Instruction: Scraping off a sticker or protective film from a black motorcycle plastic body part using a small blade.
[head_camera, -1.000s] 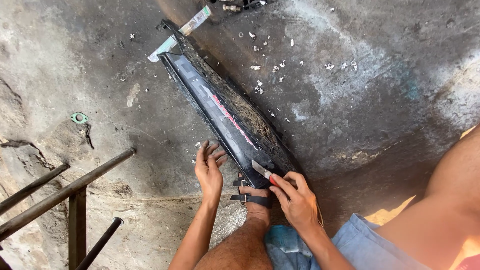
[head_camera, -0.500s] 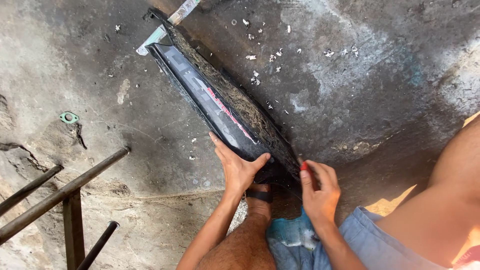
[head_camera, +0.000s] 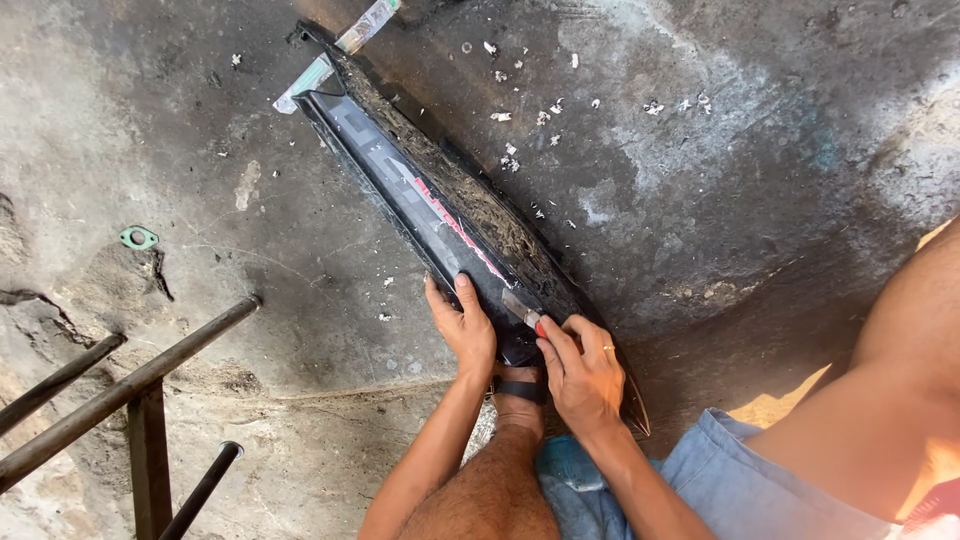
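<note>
**Scraping a long black panel on the floor**

Head view was the only angle. A long black plastic panel lay diagonally on the stained concrete floor, near end propped by the person's foot. Left hand was pressed flat on the panel, fingers spread, not gripping anything. Right hand had its grip pinched shut around a small red-handled blade, tip touching the panel's crusty inner edge. White flakes were scattered beside the panel. A green gasket sat well apart on the left, near a metal frame.
</note>
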